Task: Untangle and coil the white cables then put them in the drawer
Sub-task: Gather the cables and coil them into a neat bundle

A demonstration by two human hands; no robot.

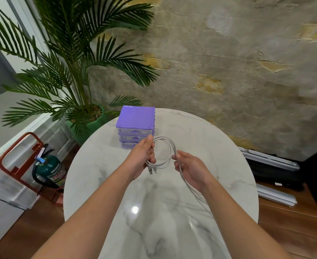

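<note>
Round marble table (219, 165) fills the lower middle; used here as landmark for all places. On its far edge, left of centre: purple drawer unit (136, 126), three clear drawers, all look closed, so none ready yet to take cables.

Beyond table, far left: palm (69, 58) in green pot. On floor left of table: extinguisher (50, 170) in red stand. Not in the way.

Above table centre, just in front of drawer unit, held in air: white cables (169, 146), several strands together, abt one loop formed. Plugs hang down under the loop's left side. Loose tails run from right side of loop back toward near edge of table; ends not clearly seen.

Left hand (144, 156): fingers curled round the loop's left side, pinching strands together w/ thumb on top. Right hand (193, 169): fingers lightly curled, strands passing betw thumb and fingertips, feeding.

Step in hand, as judged: coiling, early; most length probably still loose.

To do well:
- Keep left pinch firm at one spot, so loops stay same size.
- Let strands slide thru right fingers, not tight; helps take out twist.
- Lay each new loop flat beside the last, no crossing.
- Watch tails do not snag on table edge.
- Keep coil small enough for a drawer; fit cannot be told from here.
- Open drawer only after coil is secure in one hand.
</note>
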